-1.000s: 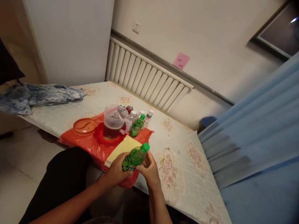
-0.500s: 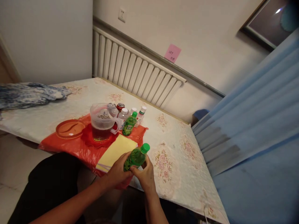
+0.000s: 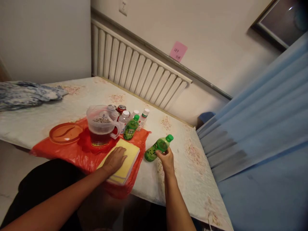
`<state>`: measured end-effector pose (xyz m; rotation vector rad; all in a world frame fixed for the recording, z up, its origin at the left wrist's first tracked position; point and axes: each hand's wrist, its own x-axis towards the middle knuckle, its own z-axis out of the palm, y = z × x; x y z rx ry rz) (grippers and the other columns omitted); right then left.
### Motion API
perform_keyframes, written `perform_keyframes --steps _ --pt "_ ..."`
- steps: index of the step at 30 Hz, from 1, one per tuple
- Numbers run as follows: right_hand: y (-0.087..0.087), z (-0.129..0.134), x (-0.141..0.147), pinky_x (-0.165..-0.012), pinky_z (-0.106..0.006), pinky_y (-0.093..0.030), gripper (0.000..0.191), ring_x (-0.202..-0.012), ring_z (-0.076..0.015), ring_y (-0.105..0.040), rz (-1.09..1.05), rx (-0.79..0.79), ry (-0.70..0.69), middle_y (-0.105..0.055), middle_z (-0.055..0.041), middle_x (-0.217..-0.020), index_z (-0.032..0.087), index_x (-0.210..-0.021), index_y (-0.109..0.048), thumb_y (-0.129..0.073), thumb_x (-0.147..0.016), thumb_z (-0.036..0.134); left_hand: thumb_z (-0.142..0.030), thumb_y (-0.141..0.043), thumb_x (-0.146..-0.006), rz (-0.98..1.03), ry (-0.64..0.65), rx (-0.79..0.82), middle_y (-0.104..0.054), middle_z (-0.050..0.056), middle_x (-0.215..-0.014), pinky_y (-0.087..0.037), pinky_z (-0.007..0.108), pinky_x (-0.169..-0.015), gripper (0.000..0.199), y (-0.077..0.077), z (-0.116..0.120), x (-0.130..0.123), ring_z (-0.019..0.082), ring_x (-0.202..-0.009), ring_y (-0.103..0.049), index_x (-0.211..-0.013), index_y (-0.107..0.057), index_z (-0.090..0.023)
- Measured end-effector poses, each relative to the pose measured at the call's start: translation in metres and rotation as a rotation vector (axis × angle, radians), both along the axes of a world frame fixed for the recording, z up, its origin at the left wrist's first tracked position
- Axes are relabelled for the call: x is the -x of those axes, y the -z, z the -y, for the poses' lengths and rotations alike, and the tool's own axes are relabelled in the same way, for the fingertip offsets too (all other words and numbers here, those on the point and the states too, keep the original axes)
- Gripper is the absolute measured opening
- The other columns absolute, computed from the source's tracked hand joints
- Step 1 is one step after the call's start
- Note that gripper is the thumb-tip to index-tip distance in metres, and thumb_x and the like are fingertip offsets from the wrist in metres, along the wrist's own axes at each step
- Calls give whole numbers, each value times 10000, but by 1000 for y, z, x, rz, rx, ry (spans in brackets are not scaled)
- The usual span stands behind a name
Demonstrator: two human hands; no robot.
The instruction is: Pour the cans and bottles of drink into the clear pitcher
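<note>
My right hand (image 3: 166, 158) is closed around a green-capped drink bottle (image 3: 156, 149), which tilts to the right over the floral tablecloth; I cannot tell whether its base touches the cloth. My left hand (image 3: 115, 159) lies flat on a yellow sheet stack (image 3: 131, 150), fingers stretched out. That stack rests on a red plastic bag (image 3: 69, 156). A second green bottle (image 3: 130, 129) stands upright beyond the sheets. To its left is a clear plastic jug (image 3: 98, 123), dark liquid in its lower part, on a red scalloped dish (image 3: 84, 144).
An orange lid (image 3: 64, 133) lies left of the jug. Behind the second bottle stand white-capped bottles (image 3: 144, 116) and drink cans (image 3: 121, 109). A blue patterned cloth (image 3: 29, 94) lies at the far left of the table. A blue curtain (image 3: 252, 128) hangs along the right.
The bottle was held in both hands; my right hand has carried it right and farther away. My left hand has let go and come down onto the yellow sheets.
</note>
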<state>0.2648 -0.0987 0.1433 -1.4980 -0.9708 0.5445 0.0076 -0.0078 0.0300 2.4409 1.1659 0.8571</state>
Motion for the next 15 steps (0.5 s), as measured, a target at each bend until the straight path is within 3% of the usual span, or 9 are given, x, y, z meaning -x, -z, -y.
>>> perform_keyframes --steps 5,15 --pt "9 -26 -23 -745 -327 -555 430 -777 -209 -690 18 3 29 -753 -35 -905 182 -963 -682 -820 -587 338 -255 -454 -986 -147 -11 -56 -636 124 -1028 -462 435 -953 178 10 -3 2 284 -1023 -569 -974 -614 -179" --pt "36 -78 -54 -785 -344 -537 462 -843 -230 -673 91 13 48 -747 -42 -919 181 -988 -682 -797 -591 387 -227 -412 -1005 -173 -32 -70 -618 102 -976 -443 416 -914 199 8 0 0 264 -954 -552 -947 -595 -175"
